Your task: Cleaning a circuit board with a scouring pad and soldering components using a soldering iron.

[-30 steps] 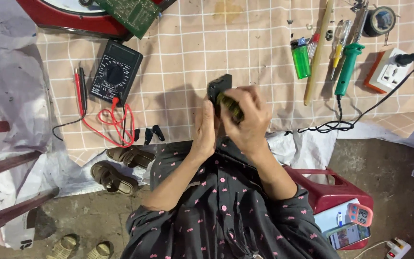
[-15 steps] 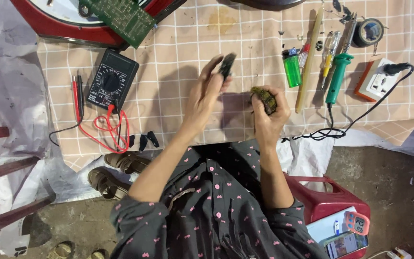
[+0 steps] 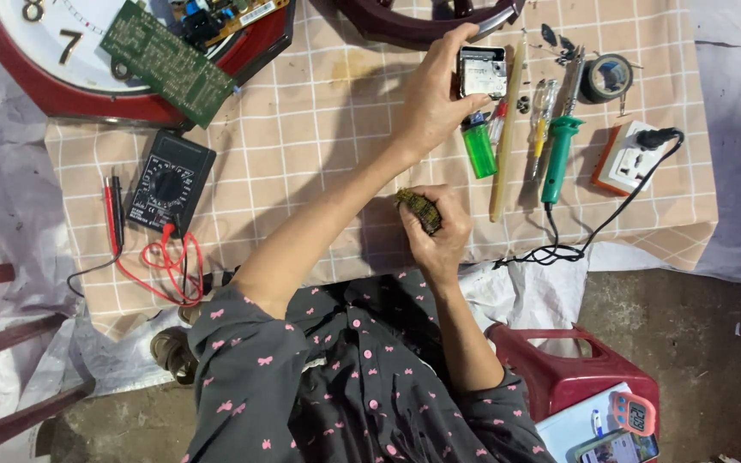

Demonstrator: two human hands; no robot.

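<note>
A small square clock movement (image 3: 482,72), black-framed with a pale face, sits at the far side of the surface (image 3: 319,154), pinched between the thumb and fingers (image 3: 465,39) of the left hand (image 3: 435,99), which reaches out over the checked cloth. Nearer the body, the right hand (image 3: 441,231) is curled shut around a small bundle of brownish-green bristly stuff (image 3: 419,210), one end poking out past the thumb. Just right of the clock movement lie one green lighter (image 3: 478,147), one long pale stick (image 3: 504,137), one yellow-handled screwdriver (image 3: 542,107), one green-handled soldering iron (image 3: 557,159) and one roll of dark tape (image 3: 606,77). A white and orange socket block (image 3: 629,160) with a black plug in it sits at the right edge. To the left are one black multimeter (image 3: 167,183) with red leads, one green circuit board (image 3: 167,62) and one red-rimmed wall clock (image 3: 53,51). A red plastic stool (image 3: 576,369) stands by the person's right side, with a pale flat thing, a small pink device and a phone lying at its corner.
</note>
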